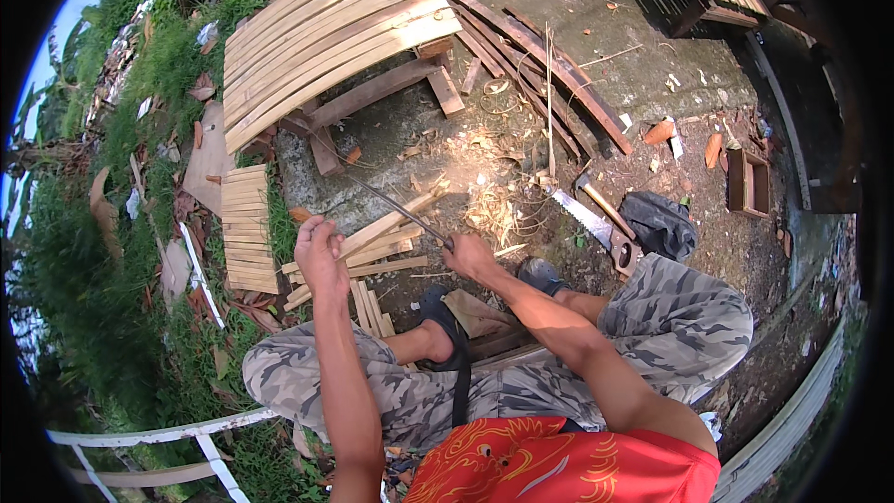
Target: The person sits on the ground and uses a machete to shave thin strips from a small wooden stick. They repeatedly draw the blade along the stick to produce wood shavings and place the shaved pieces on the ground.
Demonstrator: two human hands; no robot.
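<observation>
- Head view: hands apart; the right hand (472,257) is clamped on a long thin dark tool (400,209), slanting forward-left above the ground.
- Left hand (321,250), fingers curled, by pale wooden strips (382,231); cannot tell whether it grips anything.
- Handsaw (585,218) lies farther right.

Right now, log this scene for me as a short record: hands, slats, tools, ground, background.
Right hand: gripping one end of a long thin dark tool
Left hand: raised, fingers bent; cannot tell if it holds anything
Slats: loose pale slats close to the left hand
Tools on ground: saw and hammer, near a dark bundle
Ground: pale shavings
Beyond: slatted bench, dark boards
</observation>
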